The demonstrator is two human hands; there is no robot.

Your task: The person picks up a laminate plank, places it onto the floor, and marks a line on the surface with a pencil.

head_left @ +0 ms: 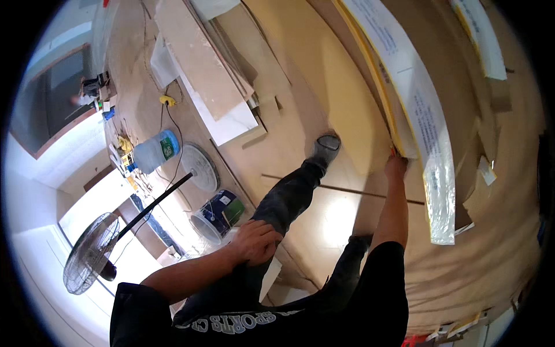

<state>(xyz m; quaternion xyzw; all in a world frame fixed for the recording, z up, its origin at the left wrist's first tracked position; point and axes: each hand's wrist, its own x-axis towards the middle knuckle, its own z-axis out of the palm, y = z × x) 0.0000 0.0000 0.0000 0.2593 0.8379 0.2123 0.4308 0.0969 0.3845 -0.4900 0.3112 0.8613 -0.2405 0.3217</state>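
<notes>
My left hand point(257, 240) rests on my left thigh, its fingers lying slightly bent over the dark trousers. My right hand point(396, 166) is low at the right, closed around a small orange item point(393, 150), too small to name, at the edge of a yellow board point(341, 69). Beside that hand runs a long white wrapped strip point(428, 139) with a yellow edge, curved by the lens. A thin dark line crosses the wooden board underfoot, just below my right hand.
Stacked panels point(196, 69) lie ahead. At left stand a pedestal fan point(92, 251), a water jug point(153, 151) and a bucket point(217, 217), with a cord point(179, 133) running among them. More wrapped strips point(483, 40) lie at the far right.
</notes>
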